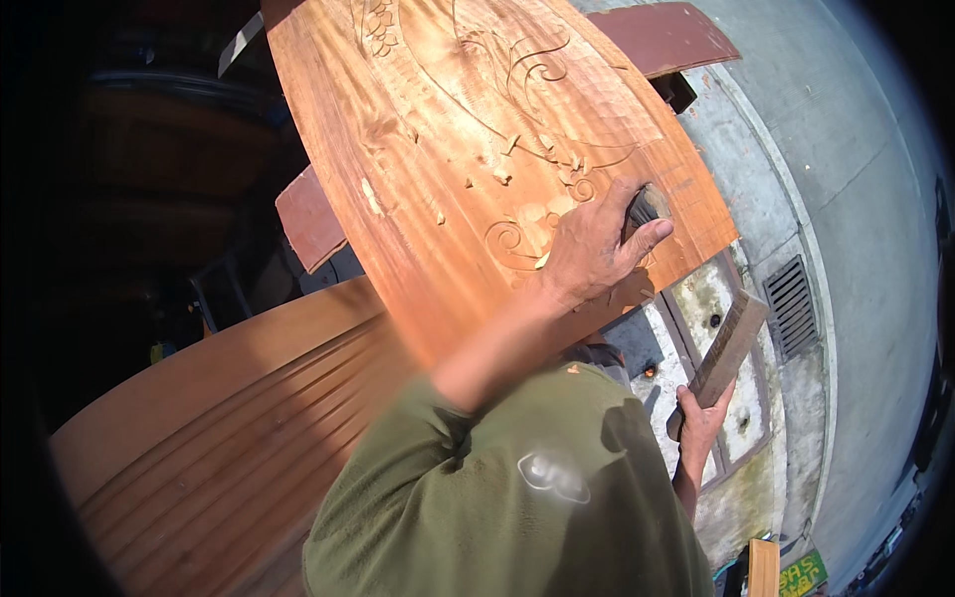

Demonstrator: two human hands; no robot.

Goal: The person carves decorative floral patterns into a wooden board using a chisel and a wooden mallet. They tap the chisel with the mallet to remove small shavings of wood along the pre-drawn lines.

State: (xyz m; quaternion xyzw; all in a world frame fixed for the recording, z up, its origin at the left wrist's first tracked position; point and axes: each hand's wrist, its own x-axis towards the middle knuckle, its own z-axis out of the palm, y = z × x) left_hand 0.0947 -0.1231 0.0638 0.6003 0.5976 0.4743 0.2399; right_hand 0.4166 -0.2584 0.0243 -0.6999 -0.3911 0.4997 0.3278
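My left hand (pixel 587 254) rests near the lower right corner of a carved wooden panel (pixel 398 219). Its fingers and thumb are closed around a short tool with a dark side and a rounded tan end (pixel 650 204), seen nearly end-on; the working end is hidden. Scrolls and leafy lines are cut into the panel, and pale wood chips (pixel 501 177) lie across it. Off the panel's right edge, my right hand (pixel 704 418) grips a long squared wooden block (pixel 731 348) by its lower end, tilted up to the right.
Reddish-brown boards (pixel 671 38) stick out from beneath the panel on both sides. A large grooved wooden piece (pixel 229 418) lies at the lower left. To the right are grey pavement (pixel 856 149) and a drain grate (pixel 793 305). A green sign (pixel 801 574) shows at the bottom right.
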